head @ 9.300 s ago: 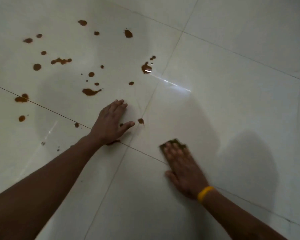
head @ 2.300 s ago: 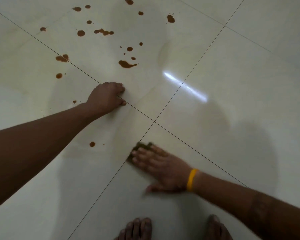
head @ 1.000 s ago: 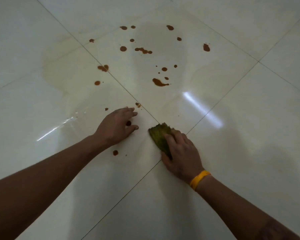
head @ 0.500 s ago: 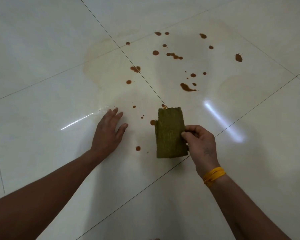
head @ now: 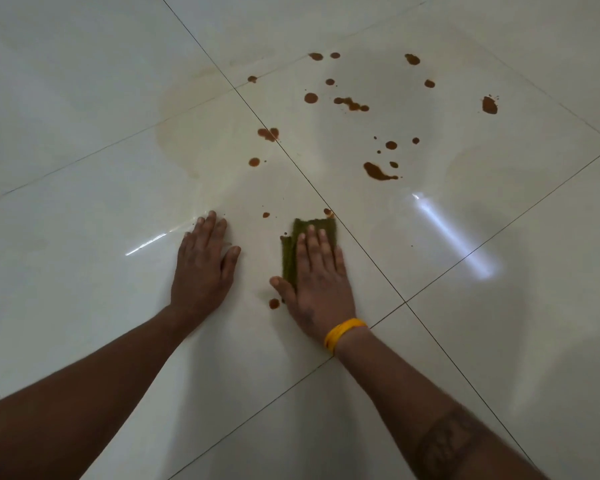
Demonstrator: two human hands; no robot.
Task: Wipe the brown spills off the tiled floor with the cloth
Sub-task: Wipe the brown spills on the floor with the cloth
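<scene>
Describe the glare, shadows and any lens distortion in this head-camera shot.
Head view: a bright streak of glare lies on the glossy floor right of the cloth, a thinner one beside the left hand; soft shadows fall near the right hand; the tile seams bow slightly near the edges; brown spills stay sharp.

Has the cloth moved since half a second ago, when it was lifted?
Yes. The cloth is down flat on the floor under the right hand, beside the grout line, with the small brown spot by the thumb.
</scene>
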